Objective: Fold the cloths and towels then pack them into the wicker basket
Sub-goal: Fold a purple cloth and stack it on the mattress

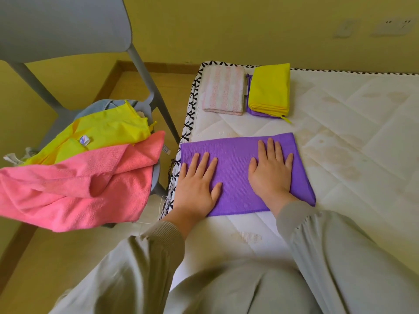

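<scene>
A purple cloth (235,177), folded into a flat rectangle, lies at the near left corner of the white mattress (351,141). My left hand (197,184) presses flat on its left part, fingers straight and spread. My right hand (271,171) presses flat on its right part the same way. At the mattress's far corner sit a folded pink-striped towel (223,92) and, to its right, a folded yellow cloth (269,89) stacked on a folded purple cloth (258,113). No wicker basket is in view.
A grey chair (68,26) stands left of the mattress. On its seat lie an unfolded pink towel (74,182), a yellow cloth (104,134) and a bluish cloth (102,107) beneath. Tan floor (45,257) runs between chair and mattress. A yellow wall (249,26) is behind.
</scene>
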Action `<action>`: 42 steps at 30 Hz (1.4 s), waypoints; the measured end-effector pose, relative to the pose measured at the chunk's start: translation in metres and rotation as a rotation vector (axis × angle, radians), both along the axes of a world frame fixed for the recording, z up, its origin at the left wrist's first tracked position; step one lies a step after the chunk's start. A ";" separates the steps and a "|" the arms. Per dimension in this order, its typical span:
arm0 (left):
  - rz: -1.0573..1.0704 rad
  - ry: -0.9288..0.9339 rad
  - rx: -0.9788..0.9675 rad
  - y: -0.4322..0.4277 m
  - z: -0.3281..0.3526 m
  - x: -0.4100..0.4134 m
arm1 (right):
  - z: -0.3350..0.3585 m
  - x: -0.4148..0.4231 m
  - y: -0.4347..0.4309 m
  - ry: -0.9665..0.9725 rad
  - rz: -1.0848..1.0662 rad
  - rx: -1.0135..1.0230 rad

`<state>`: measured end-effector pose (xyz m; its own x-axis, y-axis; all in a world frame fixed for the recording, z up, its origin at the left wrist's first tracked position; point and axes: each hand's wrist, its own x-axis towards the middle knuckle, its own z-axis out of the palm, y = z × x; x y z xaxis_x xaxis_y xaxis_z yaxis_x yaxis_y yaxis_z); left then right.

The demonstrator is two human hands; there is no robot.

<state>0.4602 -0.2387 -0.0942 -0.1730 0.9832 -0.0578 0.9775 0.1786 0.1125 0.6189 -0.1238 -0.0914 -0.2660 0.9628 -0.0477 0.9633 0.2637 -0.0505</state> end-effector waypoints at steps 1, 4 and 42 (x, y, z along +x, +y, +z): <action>0.003 0.001 0.002 -0.001 0.000 0.000 | 0.001 0.006 0.002 -0.011 -0.002 0.007; 0.008 0.005 -0.007 -0.002 0.001 -0.002 | 0.002 0.027 0.009 0.008 -0.133 0.022; 0.071 -1.187 0.203 0.012 0.233 -0.044 | 0.223 -0.051 -0.050 0.901 0.346 -0.025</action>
<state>0.4157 -0.2268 0.1383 -0.1714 0.9832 -0.0628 0.2343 0.1026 0.9667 0.5680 -0.1742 0.1320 -0.4814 0.8258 0.2938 0.4292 0.5144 -0.7424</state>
